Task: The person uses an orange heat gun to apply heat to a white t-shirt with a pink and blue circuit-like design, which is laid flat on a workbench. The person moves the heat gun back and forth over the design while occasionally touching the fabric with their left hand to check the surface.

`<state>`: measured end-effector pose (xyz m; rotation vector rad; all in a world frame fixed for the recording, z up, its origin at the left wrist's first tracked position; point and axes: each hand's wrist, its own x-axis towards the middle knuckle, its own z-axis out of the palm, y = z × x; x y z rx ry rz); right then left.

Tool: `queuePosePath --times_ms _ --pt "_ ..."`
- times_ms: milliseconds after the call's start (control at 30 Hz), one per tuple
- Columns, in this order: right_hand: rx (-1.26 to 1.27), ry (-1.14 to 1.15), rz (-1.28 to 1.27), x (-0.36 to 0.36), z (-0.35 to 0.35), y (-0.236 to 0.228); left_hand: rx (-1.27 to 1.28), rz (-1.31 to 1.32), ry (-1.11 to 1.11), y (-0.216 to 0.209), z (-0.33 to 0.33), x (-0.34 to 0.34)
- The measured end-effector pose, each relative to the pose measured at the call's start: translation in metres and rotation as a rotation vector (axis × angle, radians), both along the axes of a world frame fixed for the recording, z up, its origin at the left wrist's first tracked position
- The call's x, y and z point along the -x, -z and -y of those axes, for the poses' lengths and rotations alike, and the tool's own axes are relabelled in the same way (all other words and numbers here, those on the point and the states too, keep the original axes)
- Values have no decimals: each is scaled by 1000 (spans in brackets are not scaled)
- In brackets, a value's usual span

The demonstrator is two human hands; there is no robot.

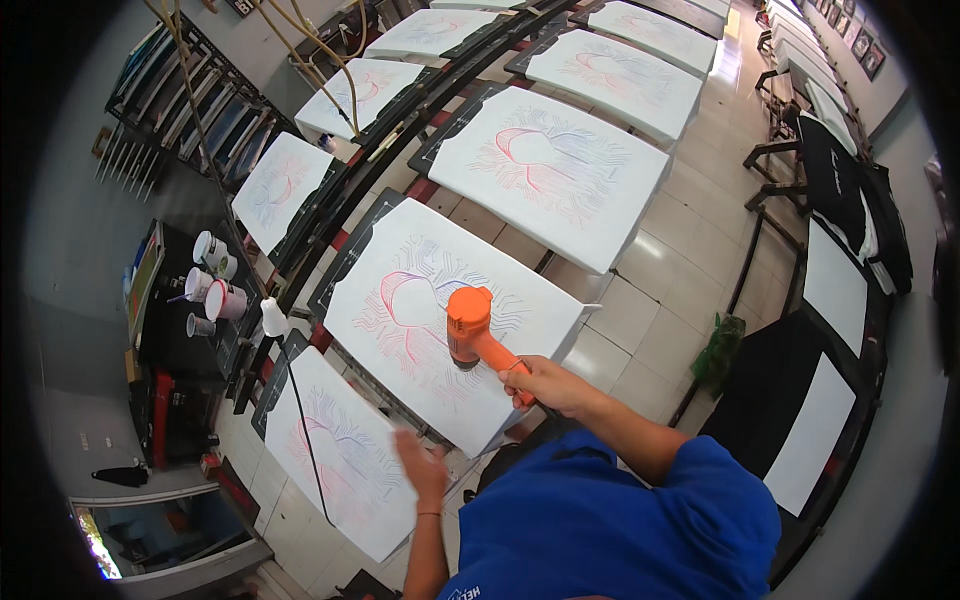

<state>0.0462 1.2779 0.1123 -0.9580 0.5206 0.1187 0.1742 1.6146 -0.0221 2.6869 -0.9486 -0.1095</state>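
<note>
My right hand (548,385) is closed around the handle of an orange heat gun (470,320). The gun's dark nozzle points down at a white fabric panel (370,325) on a board, printed with thin red and blue branching lines around a blank oval. Its cord end is mostly hidden by my hand and arm. Slightly blurred, my left hand (422,470) is empty, with fingers stretched out, beside the right edge of a nearer printed white panel (335,510). Whether it touches that panel I cannot tell.
More boards with printed white panels (550,205) run in rows toward the back. A black cable (300,400) hangs over the nearest panel from a white plug (273,318). Paint tubs (225,300) stand at left. Black cloth (740,400) with white sheets lies on the right rack.
</note>
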Motion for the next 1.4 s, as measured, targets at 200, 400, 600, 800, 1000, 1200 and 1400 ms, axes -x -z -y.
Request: queuePosePath --times_ms 200,400,600,800,1000,1200,1400 --pt "-161 -114 64 -12 -59 -1 -24 472 -590 -66 -94 -127" --pt "-123 -214 -49 -49 -153 -16 69 78 -496 -42 -184 -143" --pt "59 -164 -26 -94 -287 -12 294 134 -570 -24 -325 -161" --pt "283 -295 -52 -144 -355 -67 465 175 -673 1 -419 -183" --pt "515 -317 81 -221 -352 -107 549 177 -796 -7 -433 -217" --pt "603 -364 44 -319 -348 -100 547 289 -760 -11 -418 -239" --pt "667 -421 49 -363 -360 -47 531 224 -906 9 -412 -247"
